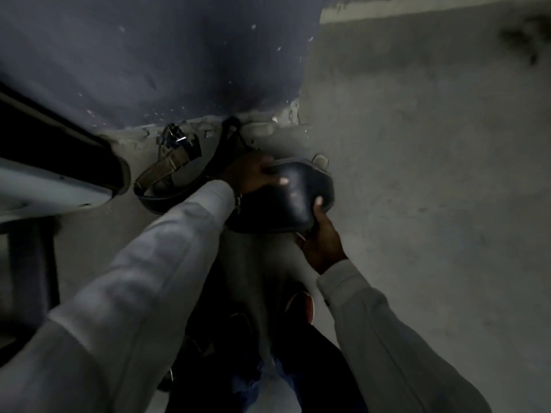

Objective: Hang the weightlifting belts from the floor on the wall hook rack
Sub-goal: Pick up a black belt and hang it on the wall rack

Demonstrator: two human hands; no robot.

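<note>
Both hands grip the dark belt [293,198] low over the floor [417,174]: the left hand [253,174] closed on its far edge, the right hand [320,239] pinching its near edge. A second belt [167,174] lies left. Lift evenly, letting the trailing strap clear first.

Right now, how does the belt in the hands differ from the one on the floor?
The dark belt is gripped by both the left hand and the right hand; the brown belt lies untouched on the floor by the wall. The dark belt shows a wide, smooth black panel; the brown belt shows a narrower tan strap with a metal buckle. Both are leather-looking belts near the wall base.
</note>
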